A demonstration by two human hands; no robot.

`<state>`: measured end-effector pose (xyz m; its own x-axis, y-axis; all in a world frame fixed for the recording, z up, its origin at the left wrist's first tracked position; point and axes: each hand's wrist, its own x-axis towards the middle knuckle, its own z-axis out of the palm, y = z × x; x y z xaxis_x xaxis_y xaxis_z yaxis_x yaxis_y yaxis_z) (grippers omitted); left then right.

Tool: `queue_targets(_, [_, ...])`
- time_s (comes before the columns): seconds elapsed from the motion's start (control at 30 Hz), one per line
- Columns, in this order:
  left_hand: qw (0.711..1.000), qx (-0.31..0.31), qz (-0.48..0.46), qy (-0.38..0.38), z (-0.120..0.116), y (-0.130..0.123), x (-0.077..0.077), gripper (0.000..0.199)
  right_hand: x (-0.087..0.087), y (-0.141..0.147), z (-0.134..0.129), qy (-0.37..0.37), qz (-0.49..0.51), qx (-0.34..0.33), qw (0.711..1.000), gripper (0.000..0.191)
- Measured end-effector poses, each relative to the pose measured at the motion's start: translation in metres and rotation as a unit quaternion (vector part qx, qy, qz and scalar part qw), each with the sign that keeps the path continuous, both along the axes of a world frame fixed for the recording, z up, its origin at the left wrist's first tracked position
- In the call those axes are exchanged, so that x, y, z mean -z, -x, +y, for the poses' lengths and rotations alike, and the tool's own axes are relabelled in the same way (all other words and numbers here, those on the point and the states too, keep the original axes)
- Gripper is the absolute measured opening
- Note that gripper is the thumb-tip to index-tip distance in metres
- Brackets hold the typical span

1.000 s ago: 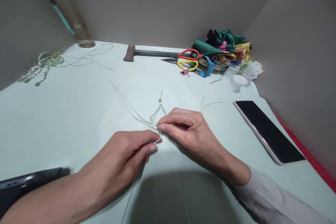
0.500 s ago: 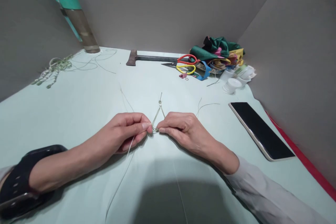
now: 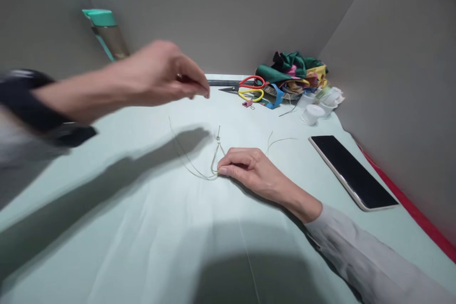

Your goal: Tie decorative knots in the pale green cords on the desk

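My right hand (image 3: 245,168) rests low over the table, thumb and forefinger pinched on a thin pale green cord (image 3: 213,164). The cord forms a narrow loop left of those fingertips, rising to a small knot round an upright pin (image 3: 218,134). Loose strands curve away to the left on the cloth. My left hand (image 3: 167,76) is raised above the table to the upper left, somewhat blurred, its fingers pressed together. Whatever lies in that pinch, if anything, cannot be made out. A dark band circles the left wrist.
Scissors (image 3: 251,89) with red and yellow handles lie at the back beside a dark tool handle (image 3: 224,83), a binder clip (image 3: 247,103) and a fabric pile (image 3: 295,73). White spools (image 3: 312,114) stand nearby. A phone (image 3: 351,171) lies right; a bottle (image 3: 110,38) stands back left.
My left hand has left the cord loop and risen up and away from the table. The strand that ran toward the lower left is gone from there. My right hand keeps its pinch.
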<state>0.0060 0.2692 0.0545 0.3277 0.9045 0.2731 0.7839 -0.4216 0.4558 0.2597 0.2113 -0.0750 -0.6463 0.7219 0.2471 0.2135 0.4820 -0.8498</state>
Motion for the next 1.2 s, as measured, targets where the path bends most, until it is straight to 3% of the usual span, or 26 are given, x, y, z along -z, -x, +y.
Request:
queue_targets(0.07, [1.000, 0.001, 0.006, -0.006, 0.011, -0.014, 0.026, 0.004, 0.000, 0.000, 0.001, 0.020, 0.012, 0.008, 1.000, 0.018])
queue_targets(0.13, [0.998, -0.012, -0.021, -0.060, 0.006, -0.017, 0.055, 0.017, 0.000, -0.001, 0.002, 0.040, 0.023, 0.017, 0.999, 0.017])
queue_targets(0.23, [0.991, 0.008, -0.060, -0.122, -0.032, -0.009, 0.092, 0.013, -0.002, -0.002, 0.002, 0.069, 0.037, 0.025, 0.997, 0.016])
queue_targets(0.33, [0.989, 0.069, -0.069, -0.109, -0.077, -0.007, 0.109, 0.024, -0.004, -0.002, 0.001, 0.092, 0.047, 0.033, 0.994, 0.016])
queue_targets(0.47, [0.985, 0.135, -0.071, -0.076, -0.099, -0.018, 0.114, 0.034, -0.006, -0.002, 0.000, 0.107, 0.053, 0.040, 0.992, 0.016])
queue_targets(0.87, [0.981, 0.154, -0.071, -0.094, -0.080, -0.020, 0.120, 0.012, -0.004, -0.001, 0.000, 0.094, 0.050, 0.042, 0.993, 0.016])
queue_targets(1.07, [0.975, 0.182, -0.055, -0.116, -0.080, -0.019, 0.118, 0.038, -0.002, 0.001, -0.001, 0.066, 0.042, 0.053, 0.996, 0.016])
queue_targets(1.2, [0.976, 0.189, -0.039, -0.104, -0.077, -0.021, 0.118, 0.040, -0.004, 0.001, -0.003, 0.049, 0.031, 0.058, 0.997, 0.018])
